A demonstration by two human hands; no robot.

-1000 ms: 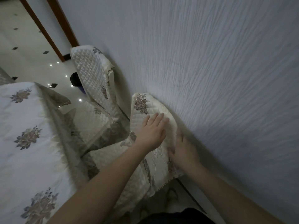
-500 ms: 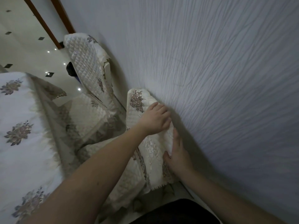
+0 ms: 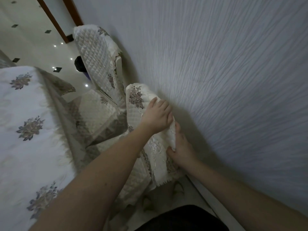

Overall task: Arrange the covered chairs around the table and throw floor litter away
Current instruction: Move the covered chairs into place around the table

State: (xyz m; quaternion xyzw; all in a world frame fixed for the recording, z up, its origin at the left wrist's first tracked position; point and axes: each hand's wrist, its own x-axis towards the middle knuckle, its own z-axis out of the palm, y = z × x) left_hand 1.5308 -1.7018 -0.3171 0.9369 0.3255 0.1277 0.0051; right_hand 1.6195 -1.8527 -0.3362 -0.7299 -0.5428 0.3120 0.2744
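- the near covered chair (image 3: 143, 147) sits in the centre of the frame, its backrest top close against the textured wall (image 3: 225, 80) on the right; whether the two actually touch is hard to judge because of the shadow between them.
- the left hand (image 3: 156, 116) lies over the top edge of that backrest, fingers curled down the wall side, gripping the quilted cream cover; the fingertips are hidden behind the fabric.
- the right hand (image 3: 180, 147) is lower on the same backrest edge, thumb on the front face and fingers wrapped behind, pinching the cover; those fingers are mostly out of sight.
- the chair's seat and legs are largely hidden under the left forearm and the hanging cover, whose fringed hem shows at the lower centre.
- a second covered chair (image 3: 98, 64) stands further back, in the upper centre, also beside the wall; its seat reaches toward the table.
- the table (image 3: 25, 130) fills the left side under a white cloth with embroidered flower motifs; its left and bottom parts are cut off by the frame edge.
- a dark object (image 3: 79, 63) sits on the floor behind the far chair, half hidden; what it is cannot be told.
- the glossy tiled floor (image 3: 33, 39) in the upper left reflects small lights, and a brown door frame (image 3: 55, 19) runs diagonally there.
- dark clothing (image 3: 180, 219) shows at the bottom edge, cut off.
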